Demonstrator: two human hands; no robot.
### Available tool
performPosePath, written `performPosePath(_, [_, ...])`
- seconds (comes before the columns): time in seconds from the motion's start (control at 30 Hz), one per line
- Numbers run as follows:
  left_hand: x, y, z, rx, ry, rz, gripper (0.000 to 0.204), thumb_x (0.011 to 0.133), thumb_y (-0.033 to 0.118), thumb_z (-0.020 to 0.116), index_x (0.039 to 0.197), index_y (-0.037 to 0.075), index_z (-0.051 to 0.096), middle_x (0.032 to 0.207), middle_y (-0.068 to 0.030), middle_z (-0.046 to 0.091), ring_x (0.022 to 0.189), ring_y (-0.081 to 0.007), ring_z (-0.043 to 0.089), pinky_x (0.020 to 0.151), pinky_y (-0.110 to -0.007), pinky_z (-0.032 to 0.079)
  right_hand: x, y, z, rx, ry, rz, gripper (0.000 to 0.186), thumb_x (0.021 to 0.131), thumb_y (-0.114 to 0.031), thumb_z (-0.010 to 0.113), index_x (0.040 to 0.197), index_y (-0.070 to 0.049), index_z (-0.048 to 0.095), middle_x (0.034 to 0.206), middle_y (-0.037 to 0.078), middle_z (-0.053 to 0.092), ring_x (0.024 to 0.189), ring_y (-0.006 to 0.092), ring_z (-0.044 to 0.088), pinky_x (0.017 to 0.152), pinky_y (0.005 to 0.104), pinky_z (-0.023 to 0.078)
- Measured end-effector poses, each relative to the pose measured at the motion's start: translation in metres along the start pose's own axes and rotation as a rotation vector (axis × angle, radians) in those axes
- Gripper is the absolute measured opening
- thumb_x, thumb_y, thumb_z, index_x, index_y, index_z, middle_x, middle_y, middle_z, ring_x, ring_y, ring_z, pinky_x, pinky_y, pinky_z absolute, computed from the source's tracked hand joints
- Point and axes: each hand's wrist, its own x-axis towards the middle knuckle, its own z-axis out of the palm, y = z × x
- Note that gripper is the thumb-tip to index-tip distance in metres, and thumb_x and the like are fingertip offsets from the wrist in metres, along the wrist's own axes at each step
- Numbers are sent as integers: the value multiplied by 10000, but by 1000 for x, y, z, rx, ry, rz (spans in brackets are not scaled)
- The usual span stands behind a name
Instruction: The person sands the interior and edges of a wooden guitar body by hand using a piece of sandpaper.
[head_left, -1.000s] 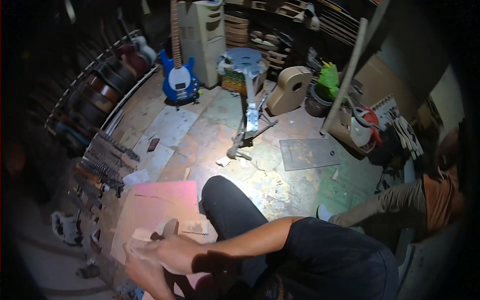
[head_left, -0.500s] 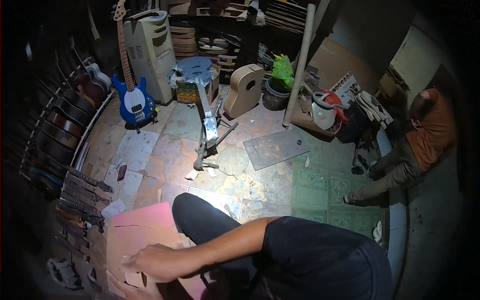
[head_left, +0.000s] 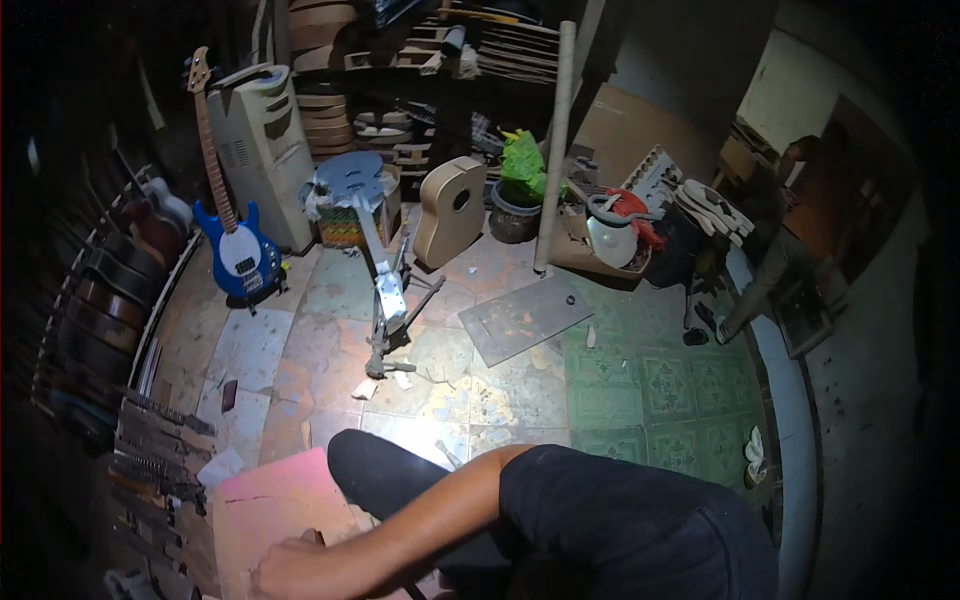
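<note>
My right hand (head_left: 303, 568) is low in the view, over a pinkish-tan board (head_left: 270, 492) with a dark crack line near its far part. Its fingers curl downward in a closed grip, and whatever they hold is hidden beneath the hand. A small brown edge shows just past the knuckles; I cannot tell what it belongs to. My right forearm reaches across from a black sleeve, beside my dark-trousered knee (head_left: 385, 475). My left hand is out of view.
A blue bass guitar (head_left: 244, 255) stands at the left, near racked guitars (head_left: 105, 310). Ahead are a pale blue guitar body (head_left: 350, 172) on a stand, an unfinished acoustic body (head_left: 447, 215) and a grey panel (head_left: 525, 318) on the floor. A person (head_left: 790, 255) stands at the right.
The view has tilted and shifted, so the scene sits lower and further left. My left hand has left the view. The person at the right has moved farther off.
</note>
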Motion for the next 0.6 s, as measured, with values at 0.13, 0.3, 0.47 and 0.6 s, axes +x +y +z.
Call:
performPosePath(0.13, [-7, 20, -7, -35, -48, 28, 1222, 871, 447, 832, 1719, -29, 92, 781, -215, 684, 659, -384, 640, 629, -493, 501, 4, 28, 10, 95, 126, -14, 112, 709, -55, 713, 810, -37, 758, 829, 203, 739, 814, 429, 745, 721, 537, 601])
performPosePath(0.3, [-5, -2, 11, -158, 114, 155, 1212, 890, 436, 812, 1699, -83, 74, 693, -217, 641, 597, -395, 591, 585, -518, 465, -8, -15, 36, -81, 272, 53, 74, 750, -97, 714, 796, -46, 742, 785, 169, 721, 795, 408, 730, 711, 525, 592])
performPosePath(0.47, [0, -13, 11, -100, 17, 78, 1131, 936, 346, 748, 1710, -56, 27, 689, -231, 635, 601, -415, 585, 596, -535, 451, 13, 4, 53, -62, 251, -39, 100, 789, -129, 703, 835, -71, 770, 785, 118, 741, 852, 343, 770, 725, 471, 617])
performPosePath(0.6, [3, -23, 10, -31, 48, 20, 1113, 943, 304, 733, 1720, -24, 8, 711, -228, 654, 607, -415, 597, 594, -538, 456, 22, 4, 37, 11, 473, -99, 144, 722, -213, 728, 706, -70, 741, 669, 172, 680, 627, 384, 689, 546, 485, 541])
